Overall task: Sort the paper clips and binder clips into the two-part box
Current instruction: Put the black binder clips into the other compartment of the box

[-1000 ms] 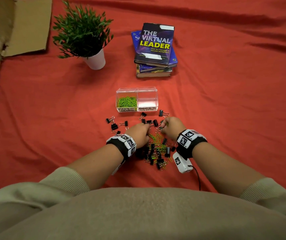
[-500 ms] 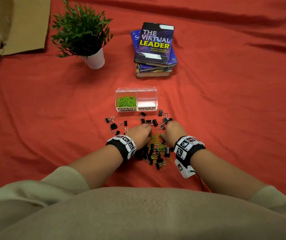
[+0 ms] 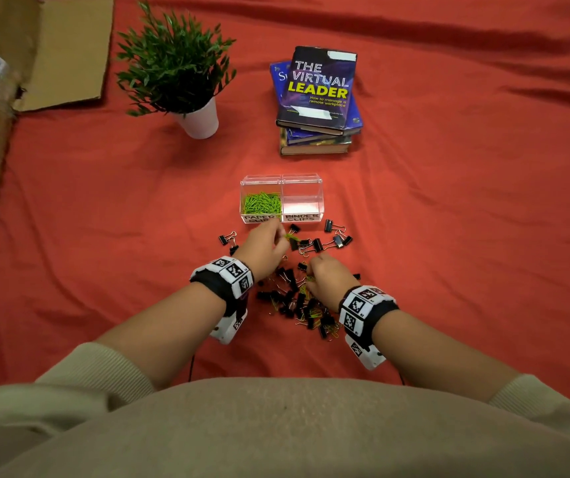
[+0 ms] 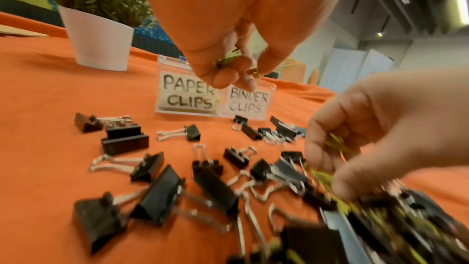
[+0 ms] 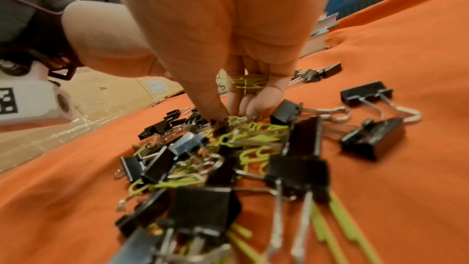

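Note:
A clear two-part box [image 3: 320,196] stands on the red cloth. Its left half, labelled PAPER CLIPS [image 4: 187,97], holds green paper clips [image 3: 262,202]; the right half, labelled BINDER CLIPS [image 4: 247,101], looks empty. A mixed pile of black binder clips [image 3: 292,300] and green paper clips [image 5: 253,131] lies in front of the box. My left hand [image 3: 282,236] is raised just before the box and pinches a few green paper clips [image 4: 228,59]. My right hand [image 3: 309,274] is down in the pile, several green clips [image 5: 250,83] tucked under its curled fingers, thumb and fingertips touching more.
Loose binder clips [image 3: 337,236] lie scattered right and left of the box front. A potted plant [image 3: 187,81] and a stack of books [image 3: 318,98] stand farther back. Cardboard [image 3: 8,81] lies at the far left.
My left hand has lifted out of the pile and moved forward toward the box with green clips in it. My right hand has drawn back into the pile's middle.

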The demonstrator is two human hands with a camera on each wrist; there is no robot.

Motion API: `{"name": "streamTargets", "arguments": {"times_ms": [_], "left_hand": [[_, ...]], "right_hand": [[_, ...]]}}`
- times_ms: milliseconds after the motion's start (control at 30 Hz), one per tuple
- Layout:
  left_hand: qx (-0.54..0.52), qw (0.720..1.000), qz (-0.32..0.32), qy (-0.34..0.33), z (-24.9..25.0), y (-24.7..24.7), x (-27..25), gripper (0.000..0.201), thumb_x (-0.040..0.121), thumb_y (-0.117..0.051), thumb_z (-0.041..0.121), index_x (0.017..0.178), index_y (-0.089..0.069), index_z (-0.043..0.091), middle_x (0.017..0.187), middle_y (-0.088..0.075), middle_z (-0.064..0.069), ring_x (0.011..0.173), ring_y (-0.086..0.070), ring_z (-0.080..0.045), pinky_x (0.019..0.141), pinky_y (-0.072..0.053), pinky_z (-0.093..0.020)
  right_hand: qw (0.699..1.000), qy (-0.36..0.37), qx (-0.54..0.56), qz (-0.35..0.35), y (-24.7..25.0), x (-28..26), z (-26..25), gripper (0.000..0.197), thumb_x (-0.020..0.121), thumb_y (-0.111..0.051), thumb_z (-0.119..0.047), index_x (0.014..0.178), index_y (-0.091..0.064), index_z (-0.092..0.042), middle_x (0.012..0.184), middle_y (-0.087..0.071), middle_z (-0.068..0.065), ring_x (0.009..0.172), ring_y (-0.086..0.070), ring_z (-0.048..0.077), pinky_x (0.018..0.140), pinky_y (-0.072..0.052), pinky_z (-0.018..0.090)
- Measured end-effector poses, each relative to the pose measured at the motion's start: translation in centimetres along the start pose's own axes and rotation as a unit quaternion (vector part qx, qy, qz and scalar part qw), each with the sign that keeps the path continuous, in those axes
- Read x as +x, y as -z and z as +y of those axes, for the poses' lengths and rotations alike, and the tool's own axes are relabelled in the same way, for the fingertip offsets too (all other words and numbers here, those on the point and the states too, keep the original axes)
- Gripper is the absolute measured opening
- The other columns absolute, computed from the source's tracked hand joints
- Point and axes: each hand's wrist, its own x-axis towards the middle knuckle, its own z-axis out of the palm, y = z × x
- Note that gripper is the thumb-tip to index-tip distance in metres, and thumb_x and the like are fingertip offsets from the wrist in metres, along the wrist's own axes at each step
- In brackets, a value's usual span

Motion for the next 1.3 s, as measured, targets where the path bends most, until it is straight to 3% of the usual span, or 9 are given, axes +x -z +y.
{"name": "streamTargets", "arguments": {"times_ms": [167, 333, 467, 667, 800, 933, 1000, 1167, 1300], "left_hand": [[-0.024, 0.996, 0.074, 0.032, 0.1, 2.8, 2.5, 0.007, 0.089, -0.048, 0.009, 0.089, -0.054, 0.007, 0.081, -0.056, -0.004, 0.067, -0.050, -0.016, 0.057, -0.041, -0.024], [0.081, 0.994, 0.073, 0.031, -0.4, 4.8, 5.5, 0.007, 0.087, -0.048, 0.005, 0.086, -0.054, 0.007, 0.093, -0.057, -0.011, 0.080, -0.053, -0.025, 0.070, -0.044, -0.034], [0.168, 0.985, 0.027, 0.008, -1.1, 5.1, 7.2, 0.013, 0.087, -0.048, 0.004, 0.095, -0.058, 0.002, 0.104, -0.058, -0.016, 0.093, -0.058, -0.032, 0.081, -0.049, -0.039], [0.152, 0.988, 0.009, -0.021, -1.8, 4.9, 5.8, 0.028, 0.087, -0.050, 0.004, 0.114, -0.059, 0.008, 0.116, -0.058, -0.011, 0.106, -0.057, -0.029, 0.092, -0.049, -0.040], [0.127, 0.989, 0.059, -0.046, -2.5, 3.6, 1.8, 0.021, 0.086, -0.054, 0.011, 0.105, -0.061, 0.008, 0.110, -0.054, -0.009, 0.105, -0.049, -0.025, 0.092, -0.043, -0.035], [0.147, 0.982, -0.057, -0.100, -4.1, 1.2, -2.3, 0.016, 0.084, -0.055, 0.016, 0.098, -0.061, 0.010, 0.103, -0.053, -0.010, 0.101, -0.052, -0.028, 0.085, -0.048, -0.041], [0.160, 0.974, -0.097, -0.125, -5.0, 0.3, -3.5, 0.020, 0.085, -0.053, 0.016, 0.102, -0.062, 0.011, 0.103, -0.055, -0.009, 0.101, -0.054, -0.028, 0.082, -0.049, -0.040], [0.193, 0.960, -0.122, -0.159, -6.5, -0.1, -4.3, 0.033, 0.085, -0.048, 0.010, 0.113, -0.065, 0.016, 0.112, -0.058, -0.007, 0.107, -0.053, -0.027, 0.087, -0.048, -0.041], [0.205, 0.961, -0.118, -0.145, -6.9, 0.6, -3.3, 0.034, 0.087, -0.052, 0.015, 0.120, -0.061, 0.017, 0.116, -0.055, -0.006, 0.110, -0.051, -0.027, 0.090, -0.046, -0.041]], "right_hand": [[0.993, -0.082, 0.060, -0.067, 0.6, 0.5, -0.9, 0.021, 0.085, -0.055, -0.006, 0.105, -0.061, -0.009, 0.111, -0.062, 0.010, 0.098, -0.061, 0.026, 0.084, -0.050, 0.032], [0.957, -0.139, 0.252, -0.038, 2.4, 0.7, -0.2, 0.003, 0.085, -0.061, -0.008, 0.086, -0.064, -0.008, 0.080, -0.066, 0.006, 0.057, -0.053, 0.012, 0.052, -0.049, 0.023], [0.881, -0.174, 0.437, -0.051, 6.1, 1.5, -0.3, 0.003, 0.085, -0.064, -0.012, 0.085, -0.066, -0.009, 0.076, -0.068, 0.005, 0.060, -0.058, 0.013, 0.063, -0.054, 0.027], [0.843, -0.129, 0.522, -0.015, 10.4, 5.3, -3.2, 0.005, 0.083, -0.060, 0.003, 0.082, -0.063, -0.001, 0.073, -0.061, 0.006, 0.062, -0.054, 0.014, 0.065, -0.050, 0.028], [0.890, -0.076, 0.447, 0.048, 10.9, 9.7, -5.4, 0.016, 0.082, -0.062, 0.001, 0.069, -0.060, -0.009, 0.063, -0.057, 0.005, 0.052, -0.050, 0.012, 0.053, -0.047, 0.024], [0.963, -0.024, 0.256, 0.086, 9.2, 13.0, -7.7, 0.004, 0.081, -0.063, -0.006, 0.084, -0.066, -0.007, 0.064, -0.056, 0.000, 0.049, -0.052, 0.000, 0.051, -0.043, 0.017], [0.983, 0.004, 0.166, 0.074, 8.2, 13.5, -8.5, 0.013, 0.081, -0.058, -0.004, 0.092, -0.066, -0.004, 0.077, -0.060, 0.005, 0.070, -0.056, 0.014, 0.064, -0.044, 0.023], [0.997, 0.068, 0.047, 0.001, 7.5, 13.0, -8.7, 0.033, 0.080, -0.051, 0.004, 0.107, -0.065, -0.011, 0.113, -0.066, 0.010, 0.104, -0.060, 0.027, 0.086, -0.044, 0.027], [0.992, 0.068, 0.082, 0.065, 9.0, 10.8, -7.4, 0.034, 0.081, -0.052, 0.003, 0.107, -0.066, -0.013, 0.113, -0.065, 0.008, 0.103, -0.060, 0.022, 0.089, -0.046, 0.028]]}}
